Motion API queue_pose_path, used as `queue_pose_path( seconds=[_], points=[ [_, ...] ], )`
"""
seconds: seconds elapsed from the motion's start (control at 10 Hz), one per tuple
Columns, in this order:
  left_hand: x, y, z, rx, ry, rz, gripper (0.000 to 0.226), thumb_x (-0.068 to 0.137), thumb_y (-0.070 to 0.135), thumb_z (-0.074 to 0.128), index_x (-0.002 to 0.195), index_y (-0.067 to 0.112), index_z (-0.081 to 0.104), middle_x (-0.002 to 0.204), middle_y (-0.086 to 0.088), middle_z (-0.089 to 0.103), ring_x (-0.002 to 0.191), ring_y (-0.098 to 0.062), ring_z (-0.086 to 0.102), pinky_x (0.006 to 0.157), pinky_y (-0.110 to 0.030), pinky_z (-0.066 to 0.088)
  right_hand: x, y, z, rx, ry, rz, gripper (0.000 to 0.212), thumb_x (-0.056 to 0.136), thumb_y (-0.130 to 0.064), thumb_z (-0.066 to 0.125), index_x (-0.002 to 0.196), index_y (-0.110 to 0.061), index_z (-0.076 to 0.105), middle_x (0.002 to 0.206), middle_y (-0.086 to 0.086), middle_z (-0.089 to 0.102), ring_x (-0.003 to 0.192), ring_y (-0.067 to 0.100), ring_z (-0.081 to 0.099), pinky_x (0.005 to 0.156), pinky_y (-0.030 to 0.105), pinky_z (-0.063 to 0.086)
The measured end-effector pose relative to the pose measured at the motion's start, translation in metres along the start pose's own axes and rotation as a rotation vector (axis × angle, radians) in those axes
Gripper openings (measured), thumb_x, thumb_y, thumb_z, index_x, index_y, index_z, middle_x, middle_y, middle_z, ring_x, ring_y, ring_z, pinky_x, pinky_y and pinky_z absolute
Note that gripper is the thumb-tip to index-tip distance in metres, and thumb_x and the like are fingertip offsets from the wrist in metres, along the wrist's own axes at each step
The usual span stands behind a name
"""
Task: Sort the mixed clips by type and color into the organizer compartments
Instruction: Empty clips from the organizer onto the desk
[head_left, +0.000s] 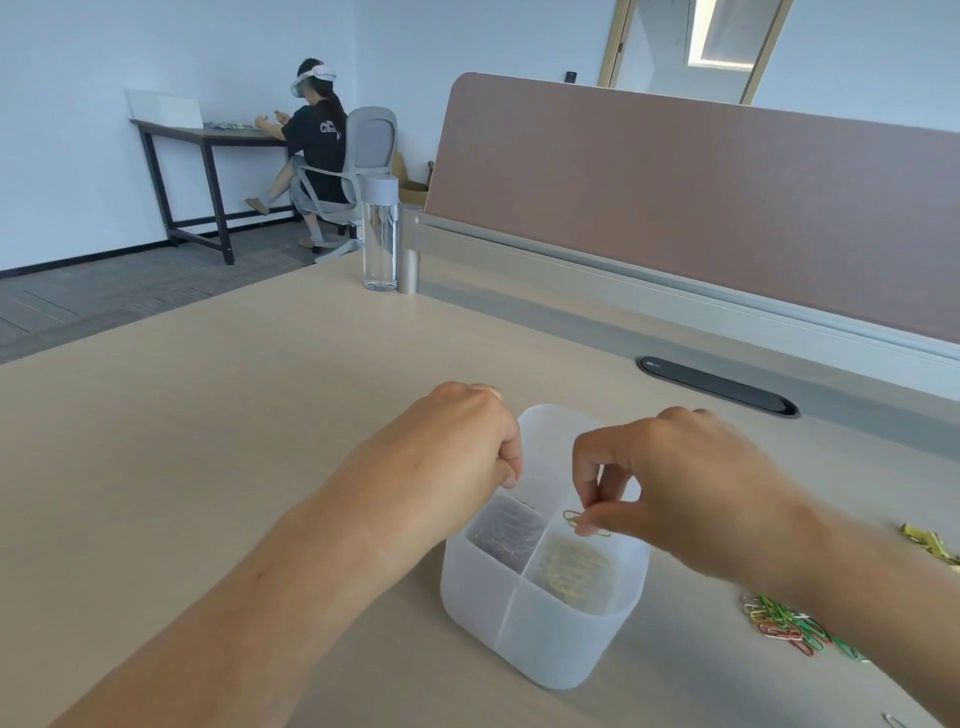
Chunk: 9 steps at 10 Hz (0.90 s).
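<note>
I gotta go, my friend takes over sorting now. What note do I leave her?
Left hand: fingers curled by the organizer rim; what it holds is hidden.
Right hand: pinches a yellow-green clip over the organizer.
Done: yellow clips in one compartment, dark clips in another.
Left to do: the mixed pile and gold-coloured clips on the desk, to the right.
</note>
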<state>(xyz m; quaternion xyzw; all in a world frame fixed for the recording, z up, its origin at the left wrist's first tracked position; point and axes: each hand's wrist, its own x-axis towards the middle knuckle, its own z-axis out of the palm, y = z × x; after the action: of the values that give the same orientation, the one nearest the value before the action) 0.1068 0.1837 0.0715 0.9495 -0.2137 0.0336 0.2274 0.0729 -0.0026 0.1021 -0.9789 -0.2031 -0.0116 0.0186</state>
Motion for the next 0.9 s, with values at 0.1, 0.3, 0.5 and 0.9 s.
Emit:
queue_pose_path(
  seconds=[0.1, 0.3, 0.5, 0.9],
  points=[
    [0.0, -0.002, 0.001, -0.009, 0.008, -0.004, 0.009, 0.086, 0.018, 0.067, 0.083, 0.022, 0.074, 0.077, 0.01, 0.046, 0.068, -0.004, 0.047, 0.054, -0.016, 0.032, 0.0, 0.002, 0.0, 0.004, -0.001, -0.044, 0.01, 0.086, -0.05, 0.063, 0.09, -0.041, 0.062, 0.086, -0.029, 0.067, 0.071, -0.003, 0.054, 0.081, 0.022, 0.046],
    [0.0, -0.004, 0.004, -0.009, 0.061, -0.014, 0.01, 0.085, 0.019, 0.067, 0.08, 0.028, 0.072, 0.076, 0.012, 0.048, 0.072, -0.006, 0.052, 0.06, -0.023, 0.038, -0.01, 0.009, -0.031, 0.194, -0.33, -0.027, 0.037, 0.097, -0.01, 0.044, 0.1, -0.036, 0.069, 0.063, -0.045, 0.055, 0.045, 0.004, 0.059, 0.056, 0.006, 0.038],
    [0.002, -0.007, 0.006, -0.024, 0.135, -0.017, 0.034, 0.085, 0.022, 0.065, 0.104, 0.041, 0.044, 0.08, 0.01, 0.052, 0.078, -0.011, 0.054, 0.071, -0.039, 0.052, -0.006, 0.016, -0.045, 0.074, -0.583, -0.04, 0.05, 0.096, -0.007, 0.04, 0.114, -0.05, 0.058, 0.056, -0.056, 0.039, 0.058, 0.003, 0.059, 0.056, 0.006, 0.038],
    [0.021, 0.014, 0.003, 0.27, 0.123, -0.041, 0.023, 0.083, 0.011, 0.055, 0.102, 0.024, 0.052, 0.089, 0.004, 0.059, 0.085, -0.024, 0.059, 0.063, -0.035, 0.047, 0.004, 0.016, -0.023, -0.08, -0.514, -0.224, 0.046, 0.095, -0.014, 0.051, 0.123, -0.051, 0.048, 0.087, -0.032, 0.06, 0.089, -0.017, 0.051, 0.082, 0.019, 0.044]
  ],
)
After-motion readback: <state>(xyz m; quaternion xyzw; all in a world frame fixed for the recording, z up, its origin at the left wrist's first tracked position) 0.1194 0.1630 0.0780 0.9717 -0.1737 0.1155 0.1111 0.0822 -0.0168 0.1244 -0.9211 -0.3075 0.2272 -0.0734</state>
